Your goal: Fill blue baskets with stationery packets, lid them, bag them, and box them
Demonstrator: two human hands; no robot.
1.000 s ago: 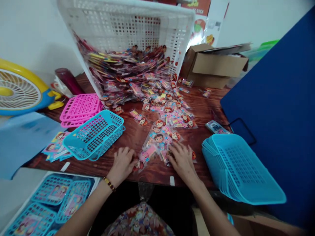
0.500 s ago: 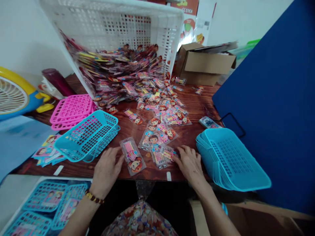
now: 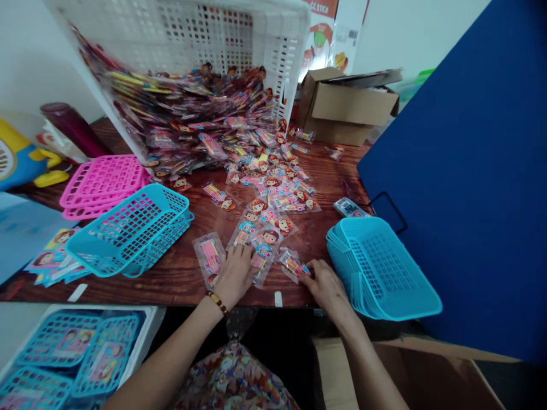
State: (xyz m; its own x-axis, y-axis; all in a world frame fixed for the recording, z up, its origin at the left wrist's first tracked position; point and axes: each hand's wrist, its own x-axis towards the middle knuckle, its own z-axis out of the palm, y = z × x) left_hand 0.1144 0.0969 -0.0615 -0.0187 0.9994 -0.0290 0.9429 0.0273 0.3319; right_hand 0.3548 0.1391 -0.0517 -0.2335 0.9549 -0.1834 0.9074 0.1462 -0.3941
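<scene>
My left hand [image 3: 234, 276] lies palm down at the table's front, fingers stretched over the edge of a clear packet with a boy figure [image 3: 265, 242]. Under its wrist side, a packet with pink sticks [image 3: 208, 255] is partly covered. My right hand [image 3: 328, 289] has thumb and forefinger closed on the right end of a small clear packet with yellow and pink sticks [image 3: 291, 263], which lies tilted on the table. Beyond both hands spreads a loose pile of similar cartoon packets [image 3: 277, 191].
A tipped white crate [image 3: 273, 62] full of packets stands behind. Left are a blue basket [image 3: 128, 230], pink baskets [image 3: 105, 179] and cards [image 3: 55, 256]. On the right, stacked blue baskets [image 3: 384, 273] stand near a blue panel [image 3: 461, 171] and a cardboard box [image 3: 350, 108].
My left hand has moved right, from beside the pink-stick packet onto the middle packets. The small packet at my right fingertips has come away from the boy packet. The view has shifted slightly.
</scene>
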